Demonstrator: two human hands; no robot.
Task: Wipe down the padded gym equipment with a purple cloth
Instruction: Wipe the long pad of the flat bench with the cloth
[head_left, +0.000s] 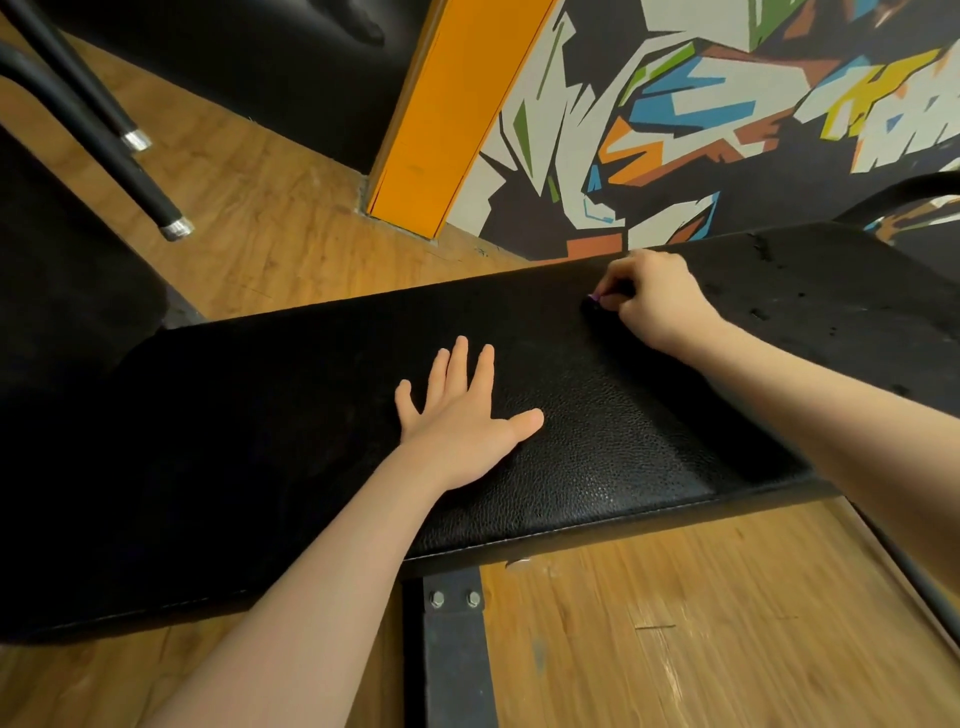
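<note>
Head view: left hand (462, 415) lies flat on the black pad (597, 467), fingers straight and spread. Right hand (654, 301), curled, pinches a purple cloth (594, 297) near the pad's far edge; only a scrap shows. Bare pad stretches between and left of both hands.

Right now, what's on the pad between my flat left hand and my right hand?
Head view: only bare black pad between left hand and right hand.
</note>
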